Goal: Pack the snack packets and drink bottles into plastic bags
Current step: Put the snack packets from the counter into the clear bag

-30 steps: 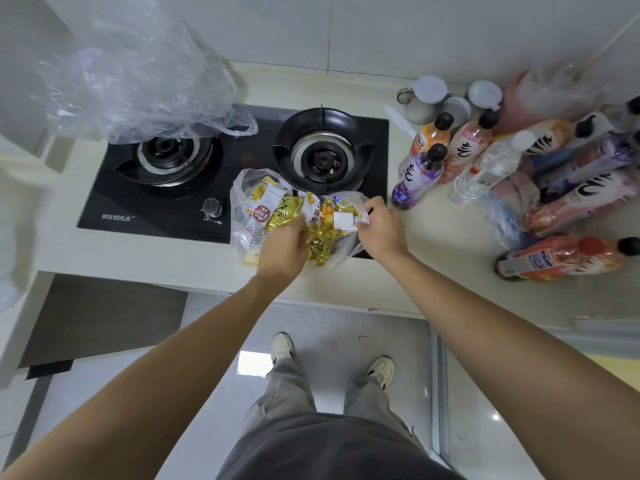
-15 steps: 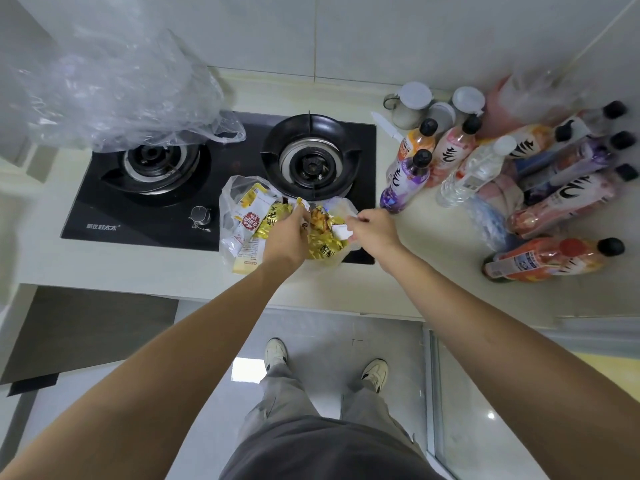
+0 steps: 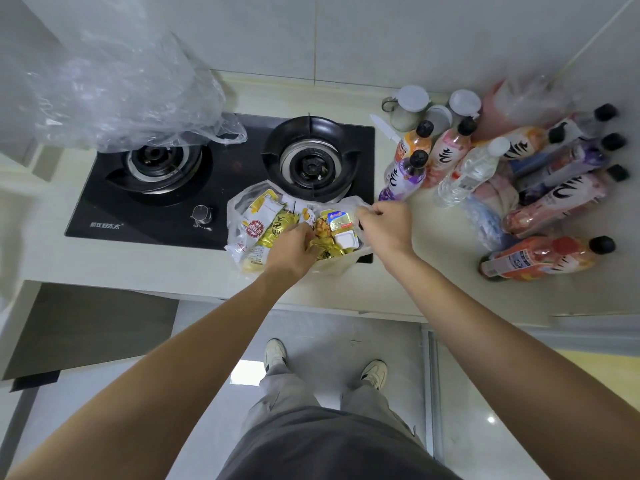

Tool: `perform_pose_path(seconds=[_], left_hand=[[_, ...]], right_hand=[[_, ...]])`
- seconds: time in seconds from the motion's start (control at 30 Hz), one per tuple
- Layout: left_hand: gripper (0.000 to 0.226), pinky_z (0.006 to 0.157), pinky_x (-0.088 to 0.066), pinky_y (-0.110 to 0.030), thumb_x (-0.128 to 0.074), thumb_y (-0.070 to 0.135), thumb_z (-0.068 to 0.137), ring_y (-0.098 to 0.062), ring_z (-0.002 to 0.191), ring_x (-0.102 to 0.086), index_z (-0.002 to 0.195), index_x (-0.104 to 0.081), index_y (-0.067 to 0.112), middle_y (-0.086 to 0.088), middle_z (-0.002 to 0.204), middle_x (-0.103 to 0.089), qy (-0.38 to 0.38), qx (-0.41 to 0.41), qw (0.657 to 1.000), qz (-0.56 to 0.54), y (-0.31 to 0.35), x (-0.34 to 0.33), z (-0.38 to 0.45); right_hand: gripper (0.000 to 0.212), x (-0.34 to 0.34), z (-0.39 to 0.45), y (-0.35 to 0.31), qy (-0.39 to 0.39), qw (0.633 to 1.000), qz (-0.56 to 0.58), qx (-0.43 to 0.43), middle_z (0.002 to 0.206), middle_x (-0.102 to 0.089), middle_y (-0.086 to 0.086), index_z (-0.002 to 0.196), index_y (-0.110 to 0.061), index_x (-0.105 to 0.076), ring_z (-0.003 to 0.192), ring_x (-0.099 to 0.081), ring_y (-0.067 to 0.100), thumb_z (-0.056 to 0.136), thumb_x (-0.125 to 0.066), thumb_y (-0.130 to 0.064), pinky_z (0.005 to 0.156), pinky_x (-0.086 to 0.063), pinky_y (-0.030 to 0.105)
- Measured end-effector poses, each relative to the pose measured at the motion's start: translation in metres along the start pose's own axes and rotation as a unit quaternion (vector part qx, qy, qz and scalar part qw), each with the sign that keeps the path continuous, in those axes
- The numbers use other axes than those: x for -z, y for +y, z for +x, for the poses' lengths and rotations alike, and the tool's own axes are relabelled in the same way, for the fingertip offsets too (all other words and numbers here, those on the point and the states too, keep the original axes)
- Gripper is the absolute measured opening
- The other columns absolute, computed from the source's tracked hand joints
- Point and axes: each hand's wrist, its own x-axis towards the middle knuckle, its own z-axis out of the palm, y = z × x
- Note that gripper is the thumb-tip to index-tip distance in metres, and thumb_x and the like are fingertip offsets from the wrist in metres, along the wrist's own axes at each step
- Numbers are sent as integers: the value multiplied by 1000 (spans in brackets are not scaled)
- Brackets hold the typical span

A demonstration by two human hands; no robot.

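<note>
A small clear plastic bag [image 3: 242, 209] full of snack packets [image 3: 273, 223] is held at the front edge of the bench [image 3: 433, 268], partly on the black stove [image 3: 235, 174]. The bag's right rim is pinched by the right hand [image 3: 386, 228], so that grip is clenched on the plastic. The left hand [image 3: 289, 252] is pushed in among the gold packets, with its fingers curled down on them; whether a packet is truly grasped cannot be told.

Well to the right of the right grip, the drink bottles [image 3: 554, 199] are piled up, some standing and some lying down. None of them is seen packed yet. Far to the left of the left grip, a big crumpled plastic bag [image 3: 114, 88] is seen above the back burner [image 3: 156, 161].

The bag could be tipped off the bench, because it is so near the edge. Packets could be spilled if the rim is let go. The thin plastic could be torn if it is pulled too hard.
</note>
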Motion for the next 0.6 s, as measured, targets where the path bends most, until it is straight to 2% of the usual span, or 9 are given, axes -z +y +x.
perform_pose_path(seconds=[0.1,0.2,0.27,0.33,0.43,0.5,0.6], left_hand=[[11,75,-57,-38,-60,16,91,-22,83,-64,99,-67,16,-2,96,-67,-4,-7,1000,-10,5,-2,-7],[10,73,-55,-34,-59,18,95,-21,83,-64,100,-67,16,-1,96,-70,18,-18,999,-24,6,4,-19],[6,72,-55,-37,-59,18,95,-20,80,-62,98,-64,18,0,95,-66,60,-26,997,-35,-2,14,-28],[3,72,-55,-40,-60,18,95,-19,79,-61,97,-62,19,2,96,-62,111,-10,993,-43,-17,27,-35],[10,72,-54,-37,-59,19,97,-19,83,-62,107,-63,20,3,103,-57,169,42,984,-47,-45,53,-38],[21,70,-49,-35,-54,21,100,-21,91,-61,120,-61,24,2,107,-55,161,58,985,2,-61,68,-34],[37,72,-45,-38,-49,25,101,-29,105,-56,138,-50,31,-6,114,-52,83,85,987,105,-77,81,-23]], right_hand=[[32,11,-3,2,19,1000,9,-9,53,-26,1,54,-8,-42,52,-23,13,78,-63,-12,47,-22,28],[31,17,-8,0,-4,1000,19,-7,55,-31,6,60,3,-45,46,-31,13,81,-63,-11,50,-27,26],[26,16,-11,-5,-38,999,31,-4,55,-33,9,62,1,-49,35,-41,8,84,-60,-8,48,-33,23],[26,13,-13,-9,-60,998,36,-2,61,-37,13,67,6,-49,35,-51,9,86,-59,-9,48,-38,22],[30,4,-17,-17,-82,996,47,7,63,-43,16,75,14,-50,38,-52,11,84,-58,-13,56,-44,31],[31,0,-21,-22,-93,995,29,18,60,-43,17,75,14,-48,38,-51,11,86,-58,-13,53,-40,25],[32,-7,-26,-27,-100,994,9,30,58,-40,14,72,11,-45,37,-53,9,89,-59,-13,45,-34,21]])
